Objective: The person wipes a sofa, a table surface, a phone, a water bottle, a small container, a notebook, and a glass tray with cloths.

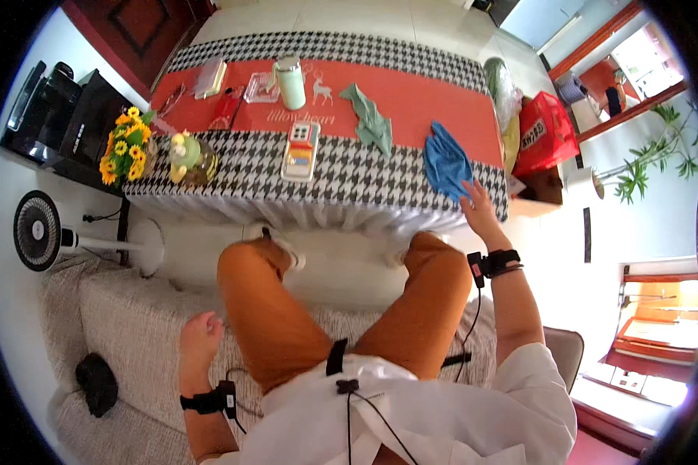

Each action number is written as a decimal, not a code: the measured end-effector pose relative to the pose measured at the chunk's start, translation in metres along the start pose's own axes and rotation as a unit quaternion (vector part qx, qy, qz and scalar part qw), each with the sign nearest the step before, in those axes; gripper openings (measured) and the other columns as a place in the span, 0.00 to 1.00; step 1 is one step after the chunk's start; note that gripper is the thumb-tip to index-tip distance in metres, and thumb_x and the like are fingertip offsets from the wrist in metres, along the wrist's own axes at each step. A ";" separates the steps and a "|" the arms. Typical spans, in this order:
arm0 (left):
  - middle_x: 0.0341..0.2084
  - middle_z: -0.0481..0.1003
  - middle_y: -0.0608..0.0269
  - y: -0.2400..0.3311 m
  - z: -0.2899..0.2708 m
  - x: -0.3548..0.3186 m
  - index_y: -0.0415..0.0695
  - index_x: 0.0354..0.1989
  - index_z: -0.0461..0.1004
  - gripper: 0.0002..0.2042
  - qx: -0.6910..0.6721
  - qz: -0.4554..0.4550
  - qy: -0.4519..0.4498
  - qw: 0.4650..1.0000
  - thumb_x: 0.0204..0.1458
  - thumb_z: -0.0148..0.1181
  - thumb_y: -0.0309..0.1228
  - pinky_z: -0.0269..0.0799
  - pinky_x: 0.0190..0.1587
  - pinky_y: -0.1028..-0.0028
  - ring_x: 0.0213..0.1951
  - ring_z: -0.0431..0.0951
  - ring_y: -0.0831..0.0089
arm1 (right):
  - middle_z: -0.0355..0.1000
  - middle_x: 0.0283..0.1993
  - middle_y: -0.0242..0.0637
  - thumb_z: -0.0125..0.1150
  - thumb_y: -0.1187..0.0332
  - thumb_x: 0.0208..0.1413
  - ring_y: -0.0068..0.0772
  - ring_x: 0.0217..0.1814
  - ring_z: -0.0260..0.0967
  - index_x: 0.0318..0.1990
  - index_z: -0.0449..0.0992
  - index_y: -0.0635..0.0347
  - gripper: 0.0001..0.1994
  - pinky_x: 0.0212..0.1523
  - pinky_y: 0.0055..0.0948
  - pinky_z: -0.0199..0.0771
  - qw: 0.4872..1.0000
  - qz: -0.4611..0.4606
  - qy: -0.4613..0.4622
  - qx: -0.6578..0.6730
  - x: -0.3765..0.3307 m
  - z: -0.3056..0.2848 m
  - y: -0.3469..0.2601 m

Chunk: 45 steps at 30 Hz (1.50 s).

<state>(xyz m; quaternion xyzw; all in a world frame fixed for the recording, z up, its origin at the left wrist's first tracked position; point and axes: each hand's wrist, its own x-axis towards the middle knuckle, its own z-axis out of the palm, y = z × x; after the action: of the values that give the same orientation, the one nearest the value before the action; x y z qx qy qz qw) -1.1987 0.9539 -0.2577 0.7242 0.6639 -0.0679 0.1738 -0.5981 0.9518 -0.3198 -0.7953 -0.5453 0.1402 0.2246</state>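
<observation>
My right hand point(481, 208) reaches to the near right part of the table, its fingers stretched out at the lower edge of a crumpled blue cloth point(445, 161). Whether the fingertips touch the cloth or hover just over it, I cannot tell. Above the sofa, beside my left knee, my left hand point(201, 338) holds nothing visible, its fingers loosely bent and apart. A green cloth point(370, 120) lies rumpled left of the blue one. Further left, a phone point(300, 151) in a colourful case lies near the table's front edge.
The table point(248, 190) wears a houndstooth cloth with a red runner. On it stand a pale green mug point(291, 84), a glass dish point(261, 87), a green jar-like figure point(184, 155) and sunflowers point(127, 147). A fan point(39, 231) stands left, a red bag point(545, 133) right.
</observation>
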 end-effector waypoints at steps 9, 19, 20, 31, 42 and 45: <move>0.40 0.70 0.54 0.139 0.001 0.199 0.40 0.45 0.68 0.19 -0.194 0.185 -0.001 0.963 0.48 0.55 0.39 0.68 0.40 0.65 0.38 0.72 0.59 | 0.45 0.65 0.48 0.38 0.46 0.55 0.55 0.67 0.36 0.62 0.52 0.47 0.29 0.61 0.54 0.38 0.977 0.177 0.001 -0.122 0.076 0.135 0.036; 0.53 0.54 0.32 0.203 0.109 0.311 0.42 0.58 0.53 0.44 -0.103 0.149 0.200 0.963 0.36 0.61 0.55 0.52 0.52 0.46 0.57 0.53 0.41 | 0.40 0.67 0.38 0.42 0.46 0.54 0.55 0.68 0.32 0.62 0.52 0.42 0.29 0.59 0.62 0.37 0.984 0.150 -0.002 -0.095 0.195 0.164 -0.079; 0.53 0.54 0.32 0.205 0.106 0.313 0.42 0.58 0.53 0.44 -0.106 0.147 0.196 0.964 0.36 0.61 0.55 0.52 0.52 0.46 0.57 0.53 0.41 | 0.40 0.67 0.38 0.42 0.46 0.54 0.55 0.68 0.32 0.62 0.52 0.42 0.29 0.59 0.62 0.37 0.984 0.151 -0.005 -0.099 0.201 0.169 -0.093; 0.53 0.55 0.45 0.216 0.088 0.316 0.48 0.57 0.55 0.39 -0.175 0.153 0.124 0.965 0.33 0.65 0.40 0.54 0.49 0.51 0.53 0.56 0.47 | 0.55 0.61 0.41 0.51 0.75 0.47 0.54 0.65 0.42 0.54 0.65 0.52 0.23 0.62 0.47 0.49 0.991 -0.080 0.005 -0.105 0.123 0.171 -0.066; 0.44 0.66 0.51 0.163 0.073 0.338 0.42 0.57 0.56 0.39 -0.597 0.008 0.126 0.792 0.28 0.63 0.30 0.62 0.49 0.60 0.49 0.64 0.56 | 0.61 0.55 0.46 0.51 0.70 0.46 0.45 0.59 0.53 0.48 0.68 0.65 0.19 0.62 0.45 0.45 0.960 -0.018 -0.121 -0.253 0.079 0.249 -0.168; 0.45 0.65 0.50 0.142 0.080 0.344 0.43 0.56 0.56 0.37 -0.404 0.033 0.262 0.876 0.30 0.62 0.28 0.67 0.45 0.61 0.44 0.68 0.56 | 0.59 0.57 0.35 0.55 0.70 0.44 0.44 0.66 0.44 0.44 0.72 0.55 0.16 0.61 0.43 0.50 0.956 -0.229 -0.157 -0.095 0.065 0.252 -0.230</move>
<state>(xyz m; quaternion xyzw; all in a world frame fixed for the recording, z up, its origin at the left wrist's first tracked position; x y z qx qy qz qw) -1.0101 1.2406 -0.4225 0.6038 0.6302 0.4047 0.2728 -0.8771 1.1331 -0.4176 -0.6350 -0.7518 0.1555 0.0860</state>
